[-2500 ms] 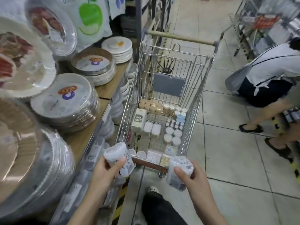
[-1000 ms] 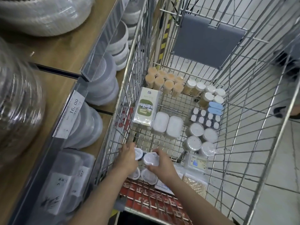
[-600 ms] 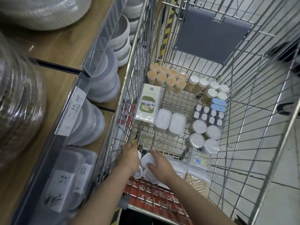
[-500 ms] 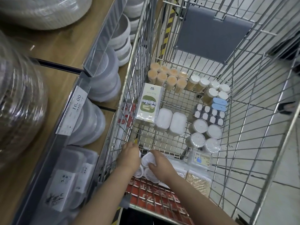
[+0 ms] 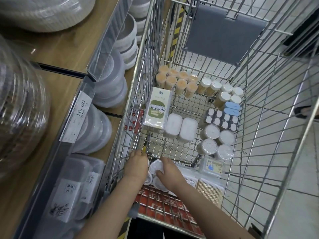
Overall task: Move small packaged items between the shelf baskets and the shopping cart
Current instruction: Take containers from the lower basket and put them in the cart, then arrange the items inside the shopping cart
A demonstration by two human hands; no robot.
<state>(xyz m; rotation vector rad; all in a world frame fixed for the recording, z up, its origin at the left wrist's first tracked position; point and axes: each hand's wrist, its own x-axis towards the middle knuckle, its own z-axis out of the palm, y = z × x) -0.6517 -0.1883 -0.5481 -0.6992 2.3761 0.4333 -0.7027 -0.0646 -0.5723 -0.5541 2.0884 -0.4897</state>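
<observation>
Looking down through the head camera, I see both hands lowered into the near-left corner of the wire shopping cart (image 5: 269,118). My left hand (image 5: 137,165) is palm-down with its fingers curled over small white-lidded containers beneath it; whether it actually grips one, I cannot tell. My right hand (image 5: 168,171) has thumb and fingers curled around a small white-lidded cup (image 5: 156,167), which sits on the cart floor between the two hands. More cups of this kind lie just below the hands.

Cart contents, far to near:
1. Orange-capped cylindrical tubes (image 5: 174,81) at the far left.
2. White-capped tubes (image 5: 219,92) to their right.
3. A white-and-green box (image 5: 157,109) against the left wall; its print is too small to read.
4. Two white rounded-rectangular boxes (image 5: 180,129) just right of that box.
5. Two blue capsules (image 5: 232,108) and a multi-cell pack (image 5: 221,119) at the right.
6. Four round white-lidded tubs (image 5: 215,142) near the multi-cell pack.
7. A clear pack with a blue mark (image 5: 213,167) and a flat toothpick pack (image 5: 209,188) at the near right.

A red panel (image 5: 165,206) on the near cart wall carries characters I cannot read.

On the wooden shelf (image 5: 57,49) at left, a price tag (image 5: 76,118) reads "16.00". Stacked translucent containers (image 5: 98,128) sit behind it. A boxed container label (image 5: 71,189) shows "5".
</observation>
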